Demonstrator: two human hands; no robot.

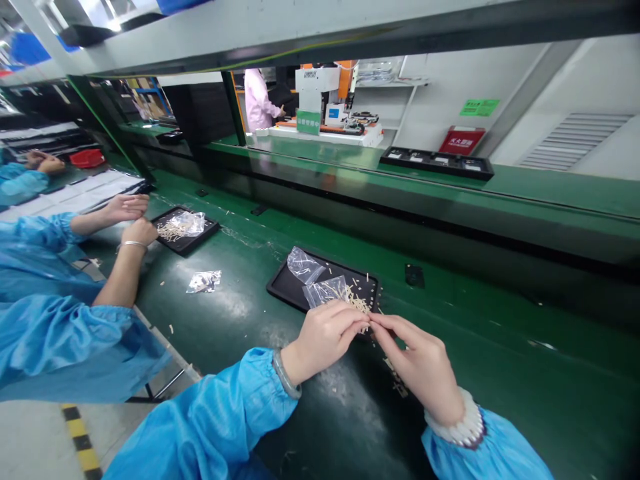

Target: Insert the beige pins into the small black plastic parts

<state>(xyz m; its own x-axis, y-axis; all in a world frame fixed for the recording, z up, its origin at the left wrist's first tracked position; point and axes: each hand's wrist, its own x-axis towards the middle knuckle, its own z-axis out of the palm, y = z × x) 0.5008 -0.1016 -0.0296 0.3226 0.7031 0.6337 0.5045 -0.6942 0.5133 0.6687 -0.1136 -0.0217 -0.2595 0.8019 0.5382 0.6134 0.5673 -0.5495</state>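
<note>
My left hand (327, 339) and my right hand (423, 360) meet fingertip to fingertip over the right end of a black tray (287, 285). Both are pinched closed; whatever is between the fingertips is too small to make out. In the tray lie small pale strips (357, 300) and two clear plastic bags (327, 291), partly behind my left hand. More pale pieces (395, 380) are scattered on the green table (340, 413) beneath my hands. A bracelet circles each wrist over or beside the blue sleeves.
On the left, a co-worker's hands (133, 223) are beside another black tray (187, 245) with strips and a bag. A small clear bag (205, 281) lies between the trays. Behind runs a raised ledge with a long black tray (435, 164); a shelf beam (300, 40) crosses above.
</note>
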